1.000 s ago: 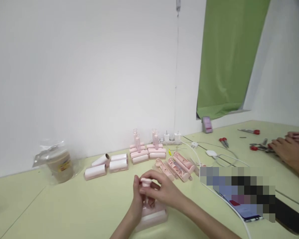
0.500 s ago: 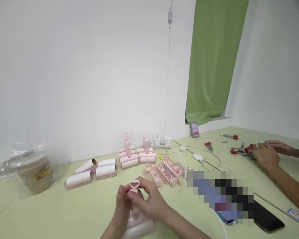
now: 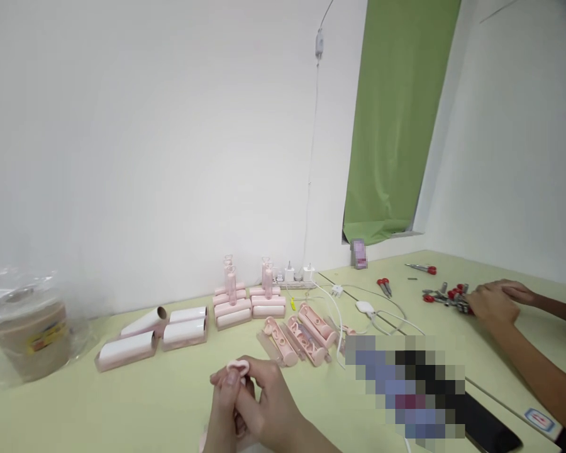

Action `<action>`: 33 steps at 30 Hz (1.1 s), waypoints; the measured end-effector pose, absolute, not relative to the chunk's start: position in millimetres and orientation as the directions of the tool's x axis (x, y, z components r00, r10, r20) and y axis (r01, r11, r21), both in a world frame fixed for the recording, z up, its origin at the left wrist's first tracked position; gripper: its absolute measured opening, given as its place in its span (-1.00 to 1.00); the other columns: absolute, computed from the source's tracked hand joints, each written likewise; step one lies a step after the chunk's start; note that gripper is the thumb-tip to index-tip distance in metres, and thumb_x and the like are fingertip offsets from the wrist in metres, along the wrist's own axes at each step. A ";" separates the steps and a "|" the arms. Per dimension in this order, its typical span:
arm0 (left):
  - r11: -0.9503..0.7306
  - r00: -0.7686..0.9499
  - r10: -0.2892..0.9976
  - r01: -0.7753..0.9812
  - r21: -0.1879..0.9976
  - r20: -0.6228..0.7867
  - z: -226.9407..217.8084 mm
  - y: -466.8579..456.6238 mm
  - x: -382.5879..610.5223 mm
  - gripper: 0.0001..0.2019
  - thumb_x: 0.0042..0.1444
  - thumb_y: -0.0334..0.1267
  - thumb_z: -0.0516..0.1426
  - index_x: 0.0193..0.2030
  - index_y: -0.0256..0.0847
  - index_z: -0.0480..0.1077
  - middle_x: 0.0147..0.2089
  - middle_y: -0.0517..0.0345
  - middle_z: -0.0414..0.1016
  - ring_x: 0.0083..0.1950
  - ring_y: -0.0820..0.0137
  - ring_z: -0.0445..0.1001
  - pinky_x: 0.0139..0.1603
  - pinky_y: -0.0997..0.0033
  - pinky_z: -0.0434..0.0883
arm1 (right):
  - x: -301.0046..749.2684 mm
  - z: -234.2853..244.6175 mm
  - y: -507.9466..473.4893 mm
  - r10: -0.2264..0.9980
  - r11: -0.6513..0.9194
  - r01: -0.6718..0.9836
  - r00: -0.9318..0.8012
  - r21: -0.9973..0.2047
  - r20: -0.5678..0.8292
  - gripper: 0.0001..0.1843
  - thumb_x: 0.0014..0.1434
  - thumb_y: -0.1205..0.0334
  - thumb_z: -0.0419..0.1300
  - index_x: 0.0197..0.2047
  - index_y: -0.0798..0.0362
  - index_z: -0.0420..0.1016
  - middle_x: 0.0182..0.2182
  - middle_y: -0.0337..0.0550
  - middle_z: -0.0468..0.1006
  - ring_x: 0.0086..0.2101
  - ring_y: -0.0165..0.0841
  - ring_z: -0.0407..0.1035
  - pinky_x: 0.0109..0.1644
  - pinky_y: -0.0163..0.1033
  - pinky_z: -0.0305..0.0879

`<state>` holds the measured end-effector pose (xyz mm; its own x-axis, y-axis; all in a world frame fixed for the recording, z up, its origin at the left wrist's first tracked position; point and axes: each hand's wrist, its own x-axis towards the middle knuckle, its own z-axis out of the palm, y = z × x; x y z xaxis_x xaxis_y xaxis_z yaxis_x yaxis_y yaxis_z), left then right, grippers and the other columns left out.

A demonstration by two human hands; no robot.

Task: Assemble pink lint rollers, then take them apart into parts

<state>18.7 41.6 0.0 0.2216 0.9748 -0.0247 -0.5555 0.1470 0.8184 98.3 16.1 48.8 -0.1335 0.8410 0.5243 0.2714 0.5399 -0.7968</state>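
Observation:
At the bottom centre, my left hand (image 3: 224, 402) and my right hand (image 3: 278, 406) are closed together around the handle of a pink lint roller. Its heart-shaped loop (image 3: 238, 365) sticks up above my fingertips. Thumbs and fingers of both hands press at the base of this loop. Most of the handle is hidden inside my grip, and the roller's body is mostly cut off by the lower edge of the picture. Beyond my hands lie pink open roller cases (image 3: 306, 340) with heart-shaped handles in them.
Several assembled pink lint rollers (image 3: 233, 311) stand near the wall, beside white rolls (image 3: 127, 349) in clear covers. A bagged tub (image 3: 33, 340) is far left. White cables (image 3: 339, 327) and a black phone-like object (image 3: 490, 421) lie right. A co-worker's hands (image 3: 495, 305) touch red-handled scissors (image 3: 448, 296).
The view has swung slightly right, so the table's things sit further left. My hands have closed further around the handle, covering more of it, and the roller's body has dropped mostly out of view.

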 end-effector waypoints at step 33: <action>-0.373 0.282 0.928 0.751 0.546 0.245 2.2 89.4 -76.7 -0.68 -0.04 -0.15 0.09 -0.14 -0.21 0.30 -0.10 0.06 0.31 -0.14 0.23 0.33 -0.13 0.28 0.27 | 172.2 53.1 26.1 0.856 0.477 -0.116 0.286 -0.871 0.431 -0.86 -0.01 0.15 0.16 -0.39 0.02 0.43 -0.41 -0.21 0.39 -0.36 -0.35 0.27 -0.24 -0.26 0.20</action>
<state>-76.7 89.4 2.2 0.2823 0.9275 0.2450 0.7507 -0.3726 0.5455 172.2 26.1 53.1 0.2863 0.8559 0.4307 -0.1164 0.4772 -0.8711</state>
